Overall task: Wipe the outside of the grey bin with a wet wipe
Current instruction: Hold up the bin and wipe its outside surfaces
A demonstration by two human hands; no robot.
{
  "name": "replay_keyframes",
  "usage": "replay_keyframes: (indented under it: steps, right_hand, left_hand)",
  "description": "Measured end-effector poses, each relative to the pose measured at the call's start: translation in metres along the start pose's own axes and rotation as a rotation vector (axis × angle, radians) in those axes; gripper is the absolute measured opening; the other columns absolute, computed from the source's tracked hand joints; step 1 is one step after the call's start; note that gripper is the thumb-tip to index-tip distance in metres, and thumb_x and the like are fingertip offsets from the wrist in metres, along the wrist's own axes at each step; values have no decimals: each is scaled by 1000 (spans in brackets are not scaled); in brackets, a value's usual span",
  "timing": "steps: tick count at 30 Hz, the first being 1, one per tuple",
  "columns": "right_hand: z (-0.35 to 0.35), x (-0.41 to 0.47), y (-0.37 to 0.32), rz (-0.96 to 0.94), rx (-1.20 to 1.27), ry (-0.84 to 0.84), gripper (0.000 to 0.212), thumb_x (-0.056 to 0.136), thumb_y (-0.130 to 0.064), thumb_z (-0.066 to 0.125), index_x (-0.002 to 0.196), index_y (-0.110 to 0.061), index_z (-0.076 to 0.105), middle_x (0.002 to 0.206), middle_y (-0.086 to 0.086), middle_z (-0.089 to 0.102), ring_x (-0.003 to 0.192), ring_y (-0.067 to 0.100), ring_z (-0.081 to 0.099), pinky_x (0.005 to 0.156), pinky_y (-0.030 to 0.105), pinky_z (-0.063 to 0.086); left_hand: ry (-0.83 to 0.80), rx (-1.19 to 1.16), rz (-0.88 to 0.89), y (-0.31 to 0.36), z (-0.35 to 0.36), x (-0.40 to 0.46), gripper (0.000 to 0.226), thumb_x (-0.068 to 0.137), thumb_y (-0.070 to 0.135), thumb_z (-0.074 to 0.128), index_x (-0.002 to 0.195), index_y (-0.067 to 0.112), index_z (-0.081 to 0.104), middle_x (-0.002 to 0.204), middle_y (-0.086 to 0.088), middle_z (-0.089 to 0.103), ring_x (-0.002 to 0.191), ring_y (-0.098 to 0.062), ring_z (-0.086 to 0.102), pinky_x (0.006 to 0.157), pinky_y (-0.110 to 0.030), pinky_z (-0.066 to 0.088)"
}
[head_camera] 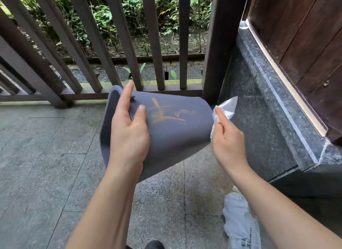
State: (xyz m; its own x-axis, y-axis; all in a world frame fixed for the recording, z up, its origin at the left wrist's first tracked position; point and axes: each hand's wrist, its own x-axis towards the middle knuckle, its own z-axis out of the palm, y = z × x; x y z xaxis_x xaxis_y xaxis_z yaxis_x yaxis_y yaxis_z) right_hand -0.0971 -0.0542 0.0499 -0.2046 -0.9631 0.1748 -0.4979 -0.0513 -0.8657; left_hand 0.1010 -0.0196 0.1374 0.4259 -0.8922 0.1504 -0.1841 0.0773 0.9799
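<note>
The grey bin is held in the air on its side, its open mouth to the left and its base to the right. Orange-yellow smears mark its upper side. My left hand grips the bin at the rim, thumb lying on the outside near the smears and fingers over the edge. My right hand pinches a crumpled white wet wipe just off the bin's base end. The wipe is beside the base corner; whether it touches the bin I cannot tell.
A dark wooden railing runs across behind the bin, with a thick post at the right. A dark stone ledge and a wooden wall stand on the right. A white wipe packet lies on the stone floor.
</note>
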Motion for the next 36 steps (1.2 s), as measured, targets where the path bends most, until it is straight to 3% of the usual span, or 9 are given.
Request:
replay_keyframes:
  steps: [5, 9, 12, 14, 17, 22, 27, 32, 36]
  right_hand:
    - [9, 4, 1, 78, -50, -154, 44, 108, -28, 34, 150, -26, 43, 148, 2, 54, 134, 23, 48, 97, 27, 34]
    - [16, -12, -17, -30, -53, -221, 50, 108, -40, 27, 155, -25, 34, 158, -12, 36, 146, 1, 25, 114, 18, 18]
    - [19, -32, -35, -208, 47, -303, 56, 103, -50, 22, 155, -31, 31, 157, -21, 30, 145, -11, 16, 112, 5, 10]
    - [17, -43, -47, -269, 110, -374, 57, 102, -53, 20, 155, -34, 27, 163, -17, 25, 150, -6, 12, 118, 13, 11]
    - [15, -62, -61, -412, 105, -423, 56, 106, -44, 22, 158, -22, 24, 166, -7, 24, 154, 5, 10, 125, 29, 12]
    - [9, -82, -55, -583, -27, -377, 54, 104, -26, 33, 154, -7, 34, 161, 8, 35, 153, 18, 24, 121, 43, 28]
    - [-8, -48, -36, -200, -217, -227, 53, 105, -41, 27, 151, -21, 42, 148, 6, 54, 139, 21, 45, 110, 33, 37]
    - [-21, -21, -23, -34, -193, -198, 53, 106, -42, 28, 154, -22, 36, 159, -4, 39, 149, 11, 27, 107, 11, 14]
    - [-19, -30, -37, -173, -112, -275, 58, 100, -41, 29, 153, -21, 39, 157, -4, 41, 148, 9, 28, 115, 13, 15]
  left_hand:
    - [-201, 24, 69, 2, -4, -6, 52, 106, 9, 51, 150, 36, 45, 136, 41, 43, 130, 28, 34, 110, -5, 28]
    - [-303, 3, 49, -2, 1, -10, 55, 105, 4, 51, 147, 40, 49, 119, 48, 56, 122, 21, 48, 104, -9, 36]
    - [-394, 56, 43, -6, 7, -12, 56, 105, 8, 51, 147, 44, 51, 71, 24, 58, 64, -3, 48, 65, -14, 44]
    - [-425, 77, 36, -7, 11, -12, 55, 106, 9, 50, 146, 45, 50, 62, 20, 52, 53, -4, 42, 52, -15, 39]
    - [-387, 34, -12, -8, 12, -10, 52, 106, 9, 51, 145, 43, 52, 108, 21, 70, 93, 5, 65, 83, -14, 50]
    - [-338, -6, -51, -10, 10, -7, 49, 106, 8, 50, 140, 43, 54, 75, 32, 67, 68, 13, 56, 64, -4, 46]
    - [-365, -37, -43, -5, 12, -10, 51, 107, 14, 52, 144, 49, 49, 68, 36, 55, 65, 14, 50, 63, -1, 41]
    - [-438, -63, -7, 4, 14, -18, 54, 107, 16, 52, 150, 47, 45, 132, 43, 55, 114, 15, 55, 96, -12, 45]
    - [-474, -39, -7, 0, 16, -19, 52, 106, 12, 52, 148, 43, 48, 93, 47, 61, 86, 22, 55, 80, 1, 42]
